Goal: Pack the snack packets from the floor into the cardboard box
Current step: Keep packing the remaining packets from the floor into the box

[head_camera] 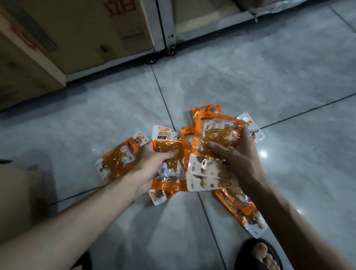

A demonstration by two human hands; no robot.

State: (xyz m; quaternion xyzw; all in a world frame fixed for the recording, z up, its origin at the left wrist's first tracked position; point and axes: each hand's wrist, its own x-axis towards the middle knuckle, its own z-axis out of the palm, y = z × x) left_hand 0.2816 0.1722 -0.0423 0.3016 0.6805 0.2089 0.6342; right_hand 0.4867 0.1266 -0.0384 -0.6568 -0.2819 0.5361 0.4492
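Snack packets (212, 178) clutched in left hand (151, 164) and right hand (237, 156), cardboard box (4, 195) beside.

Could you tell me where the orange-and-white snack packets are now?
In the head view, the orange-and-white plastic snack packets lie heaped mid-frame on the grey tiled floor, some gripped by the left hand and right hand, beyond the black sandal.

Past my fingers (215, 147) a white metal rack (165, 21) on castors holds big printed cartons (85, 31); nearer me sits my black sandal (254, 266).
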